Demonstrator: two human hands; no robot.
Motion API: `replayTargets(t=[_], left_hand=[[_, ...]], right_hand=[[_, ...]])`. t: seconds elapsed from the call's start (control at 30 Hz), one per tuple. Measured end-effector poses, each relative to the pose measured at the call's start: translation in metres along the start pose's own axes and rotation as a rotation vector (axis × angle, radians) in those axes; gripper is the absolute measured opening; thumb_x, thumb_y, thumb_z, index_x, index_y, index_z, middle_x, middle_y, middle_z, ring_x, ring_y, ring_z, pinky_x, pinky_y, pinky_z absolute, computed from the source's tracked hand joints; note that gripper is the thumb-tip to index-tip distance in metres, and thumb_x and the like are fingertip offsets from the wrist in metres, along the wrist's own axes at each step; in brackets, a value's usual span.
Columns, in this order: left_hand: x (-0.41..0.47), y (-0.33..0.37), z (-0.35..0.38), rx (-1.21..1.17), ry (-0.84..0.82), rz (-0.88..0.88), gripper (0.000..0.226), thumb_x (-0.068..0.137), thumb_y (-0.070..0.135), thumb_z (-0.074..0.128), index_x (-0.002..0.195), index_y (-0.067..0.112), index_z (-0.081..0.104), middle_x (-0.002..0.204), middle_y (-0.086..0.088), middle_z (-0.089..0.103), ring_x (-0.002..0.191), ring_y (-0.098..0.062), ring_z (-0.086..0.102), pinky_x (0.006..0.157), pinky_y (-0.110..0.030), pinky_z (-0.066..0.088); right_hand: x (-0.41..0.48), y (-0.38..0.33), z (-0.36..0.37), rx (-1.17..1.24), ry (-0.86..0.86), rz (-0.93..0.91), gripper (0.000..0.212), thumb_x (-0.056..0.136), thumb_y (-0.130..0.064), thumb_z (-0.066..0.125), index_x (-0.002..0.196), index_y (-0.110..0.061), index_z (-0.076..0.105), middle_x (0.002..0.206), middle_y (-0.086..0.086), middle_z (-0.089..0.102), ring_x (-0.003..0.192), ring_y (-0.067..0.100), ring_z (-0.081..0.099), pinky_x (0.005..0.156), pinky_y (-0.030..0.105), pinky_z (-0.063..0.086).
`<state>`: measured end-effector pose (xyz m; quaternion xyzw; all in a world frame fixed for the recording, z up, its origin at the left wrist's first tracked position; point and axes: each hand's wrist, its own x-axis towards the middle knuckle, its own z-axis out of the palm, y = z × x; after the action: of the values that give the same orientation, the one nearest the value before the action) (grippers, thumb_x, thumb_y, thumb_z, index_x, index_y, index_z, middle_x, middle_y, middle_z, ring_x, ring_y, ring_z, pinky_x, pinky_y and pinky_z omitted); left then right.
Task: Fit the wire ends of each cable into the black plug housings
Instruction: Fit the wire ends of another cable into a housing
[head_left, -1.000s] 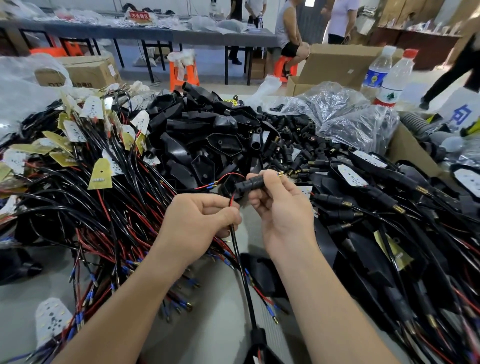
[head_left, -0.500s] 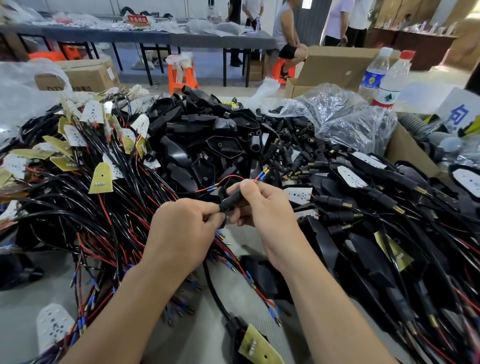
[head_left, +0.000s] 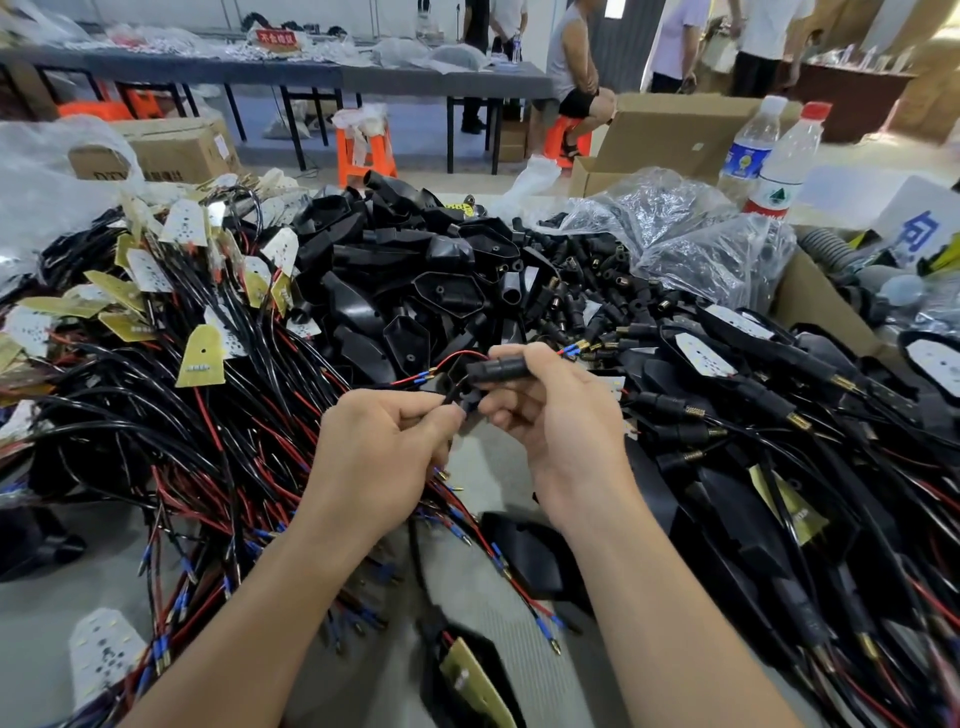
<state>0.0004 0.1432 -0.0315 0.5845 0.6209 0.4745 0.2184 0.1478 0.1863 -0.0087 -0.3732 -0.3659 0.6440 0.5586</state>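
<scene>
At the centre of the head view, two bare forearms come in from six o'clock and meet just above mid-frame. The left hand is curled knuckles-up, thumb and forefinger pinching a black cable at its upper end. The right hand sits just beside it at three o'clock, palm turned inward, fingers wrapped round a black plug housing that lies nearly level, touching the left fingertips at its lower left. A red wire loops out from the housing's left end, and a blue-sleeved wire end shows at its right end past the right fingers; whether that tip passes through the housing cannot be told. The right fingers cover most of the housing, and the left hand hides part of the cable's run. Lower down the cable drops toward six o'clock to a yellow board that is blurred and cut by the frame edge. A tangle of loose cables fills nine o'clock, a heap of black shells twelve o'clock, and plugged leads three o'clock, all crowding near the hands. Bare table shows only between and under the wrists and at eight o'clock. Two water bottles stand at two o'clock.
</scene>
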Motion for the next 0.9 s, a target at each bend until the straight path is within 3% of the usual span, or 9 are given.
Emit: replayTargets(t=[0.1, 0.27, 0.47, 0.67, 0.77, 0.9], left_hand=[[-0.003, -0.002, -0.002, 0.071, 0.057, 0.06, 0.025, 0.094, 0.023, 0.071, 0.07, 0.017, 0.07, 0.057, -0.003, 0.064, 0.046, -0.015, 0.05, 0.05, -0.027, 0.043], [-0.003, -0.003, -0.004, 0.098, 0.065, 0.098, 0.022, 0.095, 0.02, 0.072, 0.073, 0.019, 0.074, 0.058, -0.004, 0.064, 0.052, -0.019, 0.054, 0.052, -0.029, 0.043], [-0.001, -0.002, -0.007, 0.079, 0.023, 0.112, 0.023, 0.094, 0.022, 0.073, 0.072, 0.014, 0.074, 0.048, 0.003, 0.053, 0.044, -0.008, 0.041, 0.045, -0.022, 0.037], [-0.001, -0.003, -0.012, 0.088, -0.015, 0.138, 0.026, 0.09, 0.034, 0.066, 0.076, 0.014, 0.075, 0.053, -0.006, 0.057, 0.044, -0.001, 0.037, 0.043, -0.018, 0.033], [-0.001, -0.001, -0.011, 0.104, -0.05, 0.149, 0.03, 0.089, 0.034, 0.065, 0.075, 0.009, 0.073, 0.054, -0.008, 0.055, 0.044, -0.002, 0.036, 0.044, -0.02, 0.032], [0.0, 0.0, -0.011, 0.051, -0.084, 0.107, 0.032, 0.093, 0.026, 0.071, 0.066, 0.008, 0.069, 0.05, -0.008, 0.045, 0.045, -0.005, 0.032, 0.045, -0.02, 0.031]], right_hand=[[0.0, 0.001, 0.001, -0.106, -0.024, -0.001, 0.035, 0.106, -0.016, 0.048, 0.083, -0.01, 0.074, 0.074, 0.009, 0.074, 0.052, 0.015, 0.059, 0.052, 0.022, 0.047], [-0.002, -0.001, 0.0, -0.166, -0.142, 0.073, 0.042, 0.108, -0.02, 0.042, 0.081, -0.012, 0.073, 0.077, 0.009, 0.074, 0.054, 0.017, 0.06, 0.054, 0.024, 0.045], [-0.001, -0.005, -0.008, -0.388, -0.094, -0.038, 0.04, 0.102, -0.013, 0.042, 0.076, -0.011, 0.073, 0.069, 0.011, 0.069, 0.054, 0.017, 0.053, 0.056, 0.03, 0.04], [-0.001, -0.008, -0.011, -0.209, -0.209, 0.078, 0.026, 0.108, -0.012, 0.043, 0.096, -0.006, 0.065, 0.077, 0.012, 0.072, 0.058, 0.018, 0.061, 0.057, 0.025, 0.048], [0.001, -0.006, -0.011, -0.114, -0.183, 0.065, 0.013, 0.106, -0.011, 0.05, 0.094, -0.01, 0.057, 0.079, 0.012, 0.073, 0.058, 0.017, 0.065, 0.057, 0.023, 0.052], [0.002, -0.008, -0.013, -0.035, -0.135, 0.092, 0.015, 0.103, -0.011, 0.057, 0.089, -0.007, 0.063, 0.088, 0.017, 0.076, 0.062, 0.017, 0.064, 0.059, 0.022, 0.054]])
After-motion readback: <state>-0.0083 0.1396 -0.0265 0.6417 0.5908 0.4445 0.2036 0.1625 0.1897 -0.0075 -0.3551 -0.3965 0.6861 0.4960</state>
